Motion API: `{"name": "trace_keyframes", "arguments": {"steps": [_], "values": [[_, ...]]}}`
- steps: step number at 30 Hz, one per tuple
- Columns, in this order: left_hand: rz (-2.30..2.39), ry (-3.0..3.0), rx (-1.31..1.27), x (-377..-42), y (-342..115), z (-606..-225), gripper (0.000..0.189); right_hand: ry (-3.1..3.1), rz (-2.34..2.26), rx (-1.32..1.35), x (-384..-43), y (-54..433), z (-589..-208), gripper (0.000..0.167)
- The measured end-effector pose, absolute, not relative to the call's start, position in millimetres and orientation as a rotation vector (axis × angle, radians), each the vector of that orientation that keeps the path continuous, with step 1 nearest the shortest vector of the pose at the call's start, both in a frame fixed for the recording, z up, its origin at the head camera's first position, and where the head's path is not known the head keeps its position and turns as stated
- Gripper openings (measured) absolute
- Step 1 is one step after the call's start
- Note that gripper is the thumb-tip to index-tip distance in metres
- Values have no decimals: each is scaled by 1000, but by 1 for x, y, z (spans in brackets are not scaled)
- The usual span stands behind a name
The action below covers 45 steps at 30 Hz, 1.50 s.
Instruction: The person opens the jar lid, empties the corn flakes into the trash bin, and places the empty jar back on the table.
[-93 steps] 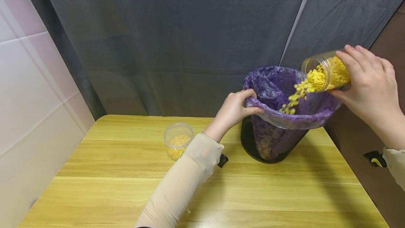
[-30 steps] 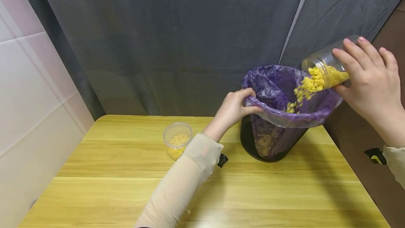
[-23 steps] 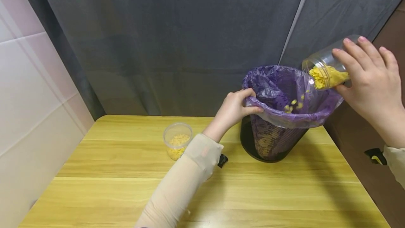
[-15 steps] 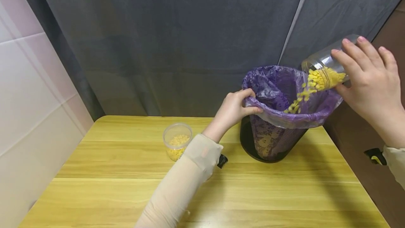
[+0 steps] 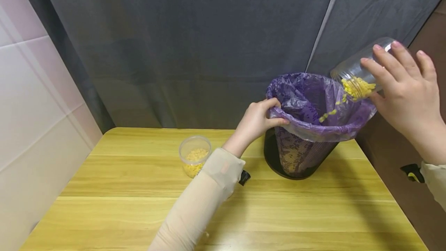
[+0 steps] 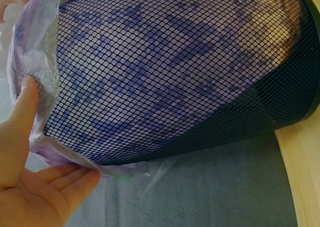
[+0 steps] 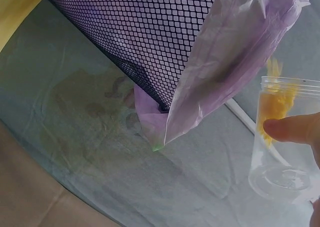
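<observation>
A black mesh trash bin (image 6: 165, 72) lined with a purple plastic bag (image 5: 310, 125) stands at the table's right side. My left hand (image 5: 254, 123) pinches the bin's rim and the folded bag edge between thumb and fingers. In my right hand (image 5: 411, 88) is a clear plastic jar (image 5: 359, 63), tilted mouth-down over the bin's right side. Small yellow pieces (image 5: 359, 87) lie along the jar's lower side near its mouth, and a thin stream of them drops into the bag. Through the mesh, a yellowish heap shows at the bin's bottom. The right wrist view shows the right thumb (image 7: 292, 128) against the jar.
A clear round tub (image 5: 195, 154) holding yellow pieces stands left of my left forearm. Beside that forearm lies a small black object (image 5: 245, 177), partly hidden. A grey curtain (image 5: 195, 49) hangs behind the wooden table (image 5: 139, 189); a white panel (image 5: 35, 100) is at the left.
The jar has tipped further down and its yellow contents have shrunk from nearly full to a small amount near the mouth. The falling stream is thinner. My left hand has stayed on the rim.
</observation>
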State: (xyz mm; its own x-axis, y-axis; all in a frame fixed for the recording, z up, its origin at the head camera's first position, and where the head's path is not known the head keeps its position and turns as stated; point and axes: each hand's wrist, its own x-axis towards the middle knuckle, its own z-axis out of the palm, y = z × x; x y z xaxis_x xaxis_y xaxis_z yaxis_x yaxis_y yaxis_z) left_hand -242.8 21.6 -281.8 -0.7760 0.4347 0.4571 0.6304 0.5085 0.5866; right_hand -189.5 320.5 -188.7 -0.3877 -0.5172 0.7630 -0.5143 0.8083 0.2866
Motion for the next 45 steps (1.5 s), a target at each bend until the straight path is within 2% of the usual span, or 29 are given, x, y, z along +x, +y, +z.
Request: {"name": "trace_keyframes", "arguments": {"steps": [12, 20, 45], "values": [[-1113, -2492, -910, -243, 22, -282, 33, -2007, 23, 748, -190, 316, -192, 94], [-1114, -2502, -913, -243, 22, -281, 33, -1960, 35, 736, -191, 310, -193, 88], [-1117, -2487, -910, -243, 21, -282, 33, -1940, -36, 783, -191, 309, -192, 95]]}}
